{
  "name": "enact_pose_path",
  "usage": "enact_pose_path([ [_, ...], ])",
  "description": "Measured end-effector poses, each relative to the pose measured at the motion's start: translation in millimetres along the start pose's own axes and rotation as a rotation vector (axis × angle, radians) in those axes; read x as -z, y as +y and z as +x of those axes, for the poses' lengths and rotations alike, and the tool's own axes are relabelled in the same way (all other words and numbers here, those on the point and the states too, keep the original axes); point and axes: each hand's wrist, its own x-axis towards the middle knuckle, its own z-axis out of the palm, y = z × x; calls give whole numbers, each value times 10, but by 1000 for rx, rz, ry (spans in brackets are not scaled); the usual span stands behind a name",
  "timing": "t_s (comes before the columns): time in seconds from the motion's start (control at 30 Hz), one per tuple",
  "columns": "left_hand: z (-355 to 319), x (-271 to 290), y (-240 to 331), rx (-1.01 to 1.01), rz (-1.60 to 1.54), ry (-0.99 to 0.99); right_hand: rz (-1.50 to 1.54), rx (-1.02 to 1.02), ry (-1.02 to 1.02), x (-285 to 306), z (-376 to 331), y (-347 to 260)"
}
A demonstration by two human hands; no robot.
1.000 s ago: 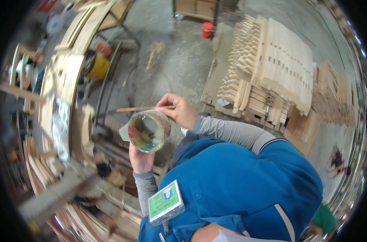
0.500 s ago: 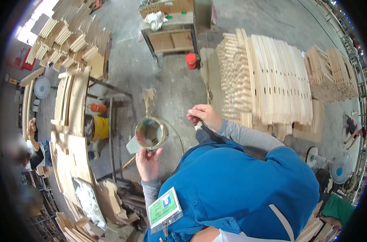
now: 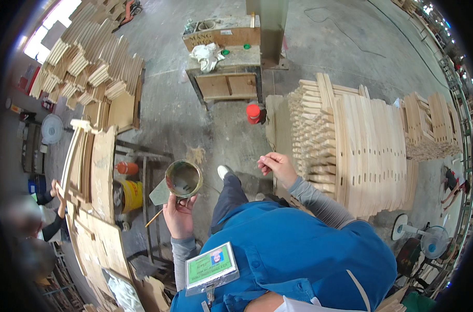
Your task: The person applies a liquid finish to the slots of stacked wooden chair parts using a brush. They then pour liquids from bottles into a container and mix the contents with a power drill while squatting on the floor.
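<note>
My left hand (image 3: 179, 215) is wrapped round the lower side of a round, open-topped pot (image 3: 184, 178) with a stained rim and greyish contents. A flat grey-green plate (image 3: 159, 194) juts out beside the pot, and a thin yellowish stick (image 3: 154, 218) pokes out by the same hand; how these two are held is hidden. My right hand (image 3: 278, 167) is raised in front of me, left of the stacked wooden parts (image 3: 369, 153), and apart from them. Its thumb and fingertips are pressed together; whatever they may hold cannot be made out.
To the left runs a workbench (image 3: 102, 179) with wooden pieces, a yellow bucket (image 3: 131, 196) and an orange container (image 3: 126, 168) beside it. Ahead stand a wooden cabinet (image 3: 227, 86) with a white cloth and a red container (image 3: 253, 113). Another person's hands (image 3: 58, 190) are at far left.
The surroundings have slid lower in view, and my foot and leg now show. My left hand with the pot has shifted slightly left; my right hand sits a little further right and lower.
</note>
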Motion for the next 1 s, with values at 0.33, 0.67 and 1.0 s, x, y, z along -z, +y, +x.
enact_pose_path([
  [0.33, 3002, -656, 810, 96, 2, -93, 28, 168, 184, -572, 2526, -773],
  [0.67, 5317, -1133, 1479, 78, 92, -225, 13, 286, 527, -397, 4756, -1691],
  [1.0, 6370, -1426, 1415, 30, -6, 74, -367, 306, 577, 580, 7366, -2636],
])
